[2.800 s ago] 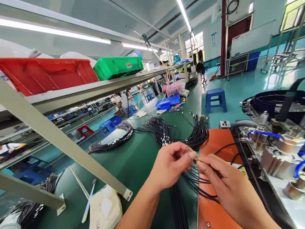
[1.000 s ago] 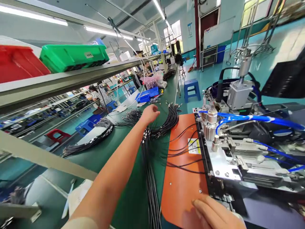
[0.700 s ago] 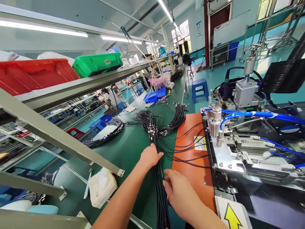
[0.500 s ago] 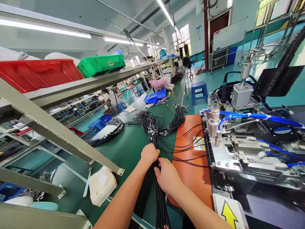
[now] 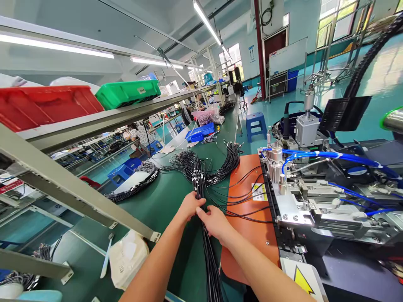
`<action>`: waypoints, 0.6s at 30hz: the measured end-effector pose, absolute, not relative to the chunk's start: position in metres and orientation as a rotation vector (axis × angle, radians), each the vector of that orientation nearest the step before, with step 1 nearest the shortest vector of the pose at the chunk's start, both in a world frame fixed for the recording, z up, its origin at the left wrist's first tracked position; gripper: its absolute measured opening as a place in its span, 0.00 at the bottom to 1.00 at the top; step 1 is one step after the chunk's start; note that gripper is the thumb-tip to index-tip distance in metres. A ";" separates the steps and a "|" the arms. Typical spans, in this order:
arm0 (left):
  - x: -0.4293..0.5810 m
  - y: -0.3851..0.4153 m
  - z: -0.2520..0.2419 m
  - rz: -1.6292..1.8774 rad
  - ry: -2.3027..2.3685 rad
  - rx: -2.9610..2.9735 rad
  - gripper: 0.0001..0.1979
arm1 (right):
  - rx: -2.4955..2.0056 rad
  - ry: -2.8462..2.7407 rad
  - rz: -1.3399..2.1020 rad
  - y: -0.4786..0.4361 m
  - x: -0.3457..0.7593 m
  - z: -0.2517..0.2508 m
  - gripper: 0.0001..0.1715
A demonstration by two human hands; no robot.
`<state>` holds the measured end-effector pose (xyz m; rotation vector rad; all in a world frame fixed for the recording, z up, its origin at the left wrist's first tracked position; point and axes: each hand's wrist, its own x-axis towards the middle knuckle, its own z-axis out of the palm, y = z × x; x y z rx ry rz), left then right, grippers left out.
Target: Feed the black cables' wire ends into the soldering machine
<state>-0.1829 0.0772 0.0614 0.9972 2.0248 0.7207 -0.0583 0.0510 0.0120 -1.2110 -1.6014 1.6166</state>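
Observation:
A thick bundle of black cables (image 5: 211,264) runs from the front edge up the green table, fanning out beyond my hands into loose ends with white tags. My left hand (image 5: 190,205) is closed around the bundle, just below the tags. Right beside it, my right hand (image 5: 214,222) curls over the same cables, its thumb and fingers closed at the bundle and close to my left fingers. What lies between the right fingertips is partly hidden. Several single black cables (image 5: 245,193) stretch from the bundle across the orange plate (image 5: 242,247) to the machine.
A metal machine with blue air hoses (image 5: 315,154) stands on the right. Another cable bundle (image 5: 138,184) lies at left. A slanted shelf post (image 5: 78,184) rises near a white packet (image 5: 127,258). Red (image 5: 47,107) and green bins (image 5: 129,93) sit on the shelf. A blue stool (image 5: 255,126) stands behind.
The view has shifted a little to the right, so the scene sits further left. My right hand has moved closer against my left, and both remain at the cable bundle.

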 end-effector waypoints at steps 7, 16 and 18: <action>-0.178 0.101 0.062 0.689 2.040 0.980 0.18 | -1.105 -1.567 1.587 0.053 -0.057 0.014 0.16; -0.208 0.103 0.092 0.821 1.747 0.829 0.18 | -0.961 -1.411 1.662 0.056 -0.060 0.027 0.21; -0.209 0.102 0.089 0.863 1.693 0.796 0.18 | -0.928 -1.434 1.692 0.058 -0.059 0.027 0.18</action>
